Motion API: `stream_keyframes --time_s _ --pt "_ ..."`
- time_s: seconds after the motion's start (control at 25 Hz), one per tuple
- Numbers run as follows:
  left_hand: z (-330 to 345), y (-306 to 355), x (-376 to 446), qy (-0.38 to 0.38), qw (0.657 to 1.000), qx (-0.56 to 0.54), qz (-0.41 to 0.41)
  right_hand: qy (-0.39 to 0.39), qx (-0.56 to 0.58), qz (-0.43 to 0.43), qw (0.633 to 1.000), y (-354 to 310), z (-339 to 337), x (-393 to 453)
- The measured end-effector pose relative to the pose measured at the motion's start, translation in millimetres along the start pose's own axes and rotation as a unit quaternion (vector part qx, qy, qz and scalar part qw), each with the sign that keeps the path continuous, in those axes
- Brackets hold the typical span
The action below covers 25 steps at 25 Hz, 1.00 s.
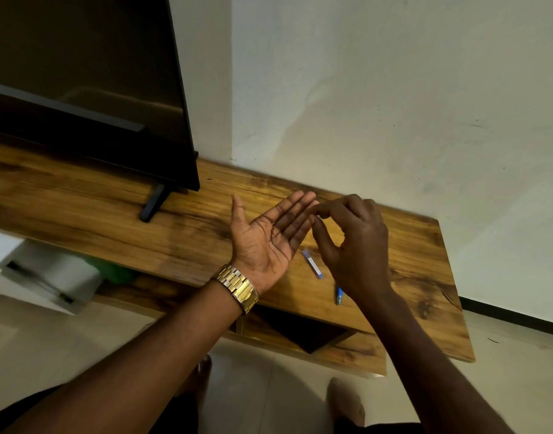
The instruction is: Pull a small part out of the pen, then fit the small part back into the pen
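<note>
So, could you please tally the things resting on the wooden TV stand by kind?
Television: 1
Small blue-and-white sticks, the second partly hidden by the right hand: 2
Total: 3

I take this for a living room in a home. A large black flat-screen television (81,83) stands on its slim black foot (153,203) on a long, low stand of glossy brown wood-grain board (81,214), pushed against a plain white painted wall (394,104). The stand has an open shelf compartment (300,333) underneath. I see pale glossy floor tiles (268,386), a dark skirting strip (513,311) along the wall, and bare feet (347,402) on the floor.
</note>
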<state>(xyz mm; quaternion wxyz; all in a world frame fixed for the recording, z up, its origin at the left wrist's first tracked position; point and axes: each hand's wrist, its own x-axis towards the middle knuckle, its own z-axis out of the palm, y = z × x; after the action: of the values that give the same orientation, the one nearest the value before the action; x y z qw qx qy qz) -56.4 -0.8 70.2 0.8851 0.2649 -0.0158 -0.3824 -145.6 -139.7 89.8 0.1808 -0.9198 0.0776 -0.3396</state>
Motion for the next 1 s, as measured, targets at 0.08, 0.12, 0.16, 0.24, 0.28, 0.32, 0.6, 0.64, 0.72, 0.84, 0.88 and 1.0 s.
stream_keyframes --time_s 0.08,0.12,0.16,0.24,0.28,0.32,0.6,0.64,0.72,0.84,0.88,1.0 --pt "3.1 -9.8 -3.0 0.001 1.0 0.019 -0.023 -0.087 -0.029 -0.051 0.995 5.4 0.1 -5.4" --pt "4.2 -13.8 -5.0 -0.002 0.999 0.028 -0.034 -0.125 -0.046 -0.074 0.988 9.4 -0.2 -8.9" --pt "5.9 -16.9 -7.1 -0.004 0.998 0.034 -0.045 -0.155 -0.063 -0.096 0.981 13.4 -2.0 -10.8" --pt "7.5 -22.8 -9.4 0.001 0.997 0.044 -0.068 -0.185 -0.088 -0.129 0.97 18.5 -7.1 -12.2" --pt "8.5 -25.1 -9.6 0.005 0.996 0.047 -0.076 -0.191 -0.091 -0.14 0.967 20.3 -9.0 -12.0" --pt "10.6 -27.1 -10.2 0.009 0.995 0.05 -0.081 -0.193 -0.089 -0.147 0.966 22.2 -10.0 -12.2" --pt "13.3 -36.1 -7.3 -0.006 0.993 0.045 -0.108 -0.179 -0.102 -0.168 0.964 34.2 -12.5 -14.7" --pt "13.3 -36.6 -7.2 -0.011 0.993 0.039 -0.111 -0.176 -0.114 -0.176 0.962 34.2 -12.9 -15.3" --pt "12.9 -34.7 -7.0 -0.01 0.993 0.022 -0.115 -0.174 -0.116 -0.185 0.96 32.4 -13.5 -15.4" --pt "14.9 -30.0 -6.9 0.019 0.992 0.058 -0.109 -0.113 0.028 -0.041 0.992 25.2 -14.8 -13.0" --pt "14.4 -28.3 -5.5 0.051 0.986 0.134 -0.088 -0.076 0.1 0.054 0.991 23.4 -16.4 -11.5" --pt "12.1 -22.6 -3.4 0.109 0.868 0.48 0.061 -0.055 0.209 0.248 0.944 24.8 -17.4 -9.5"
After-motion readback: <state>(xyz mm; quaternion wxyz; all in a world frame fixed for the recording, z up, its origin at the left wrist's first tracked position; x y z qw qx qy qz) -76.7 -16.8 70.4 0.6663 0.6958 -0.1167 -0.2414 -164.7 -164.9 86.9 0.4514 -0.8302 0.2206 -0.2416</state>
